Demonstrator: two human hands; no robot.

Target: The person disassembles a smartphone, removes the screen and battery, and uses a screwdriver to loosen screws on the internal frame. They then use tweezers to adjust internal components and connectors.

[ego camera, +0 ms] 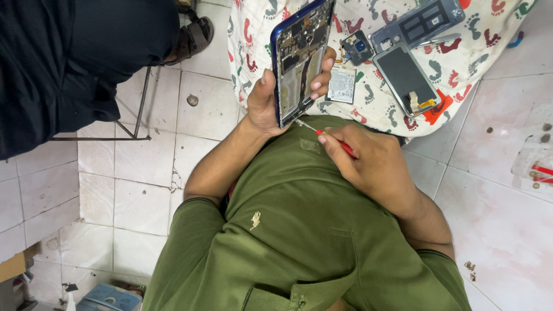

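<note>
I find the left hand [266, 102] clamped around an opened smartphone [300, 57], back cover off, at 12 o'clock. Right hand [368, 164] pinches a red-handled screwdriver [331, 140], tip at the lower edge. Step: unscrewing; steady alignment needed. Loose parts lie on the footprint cloth [489, 52].

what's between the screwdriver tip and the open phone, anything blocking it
Nothing visible. The red screwdriver in the right hand reaches straight to the lower edge of the opened phone, which the left hand holds upright; its fingers grip the sides.
</note>
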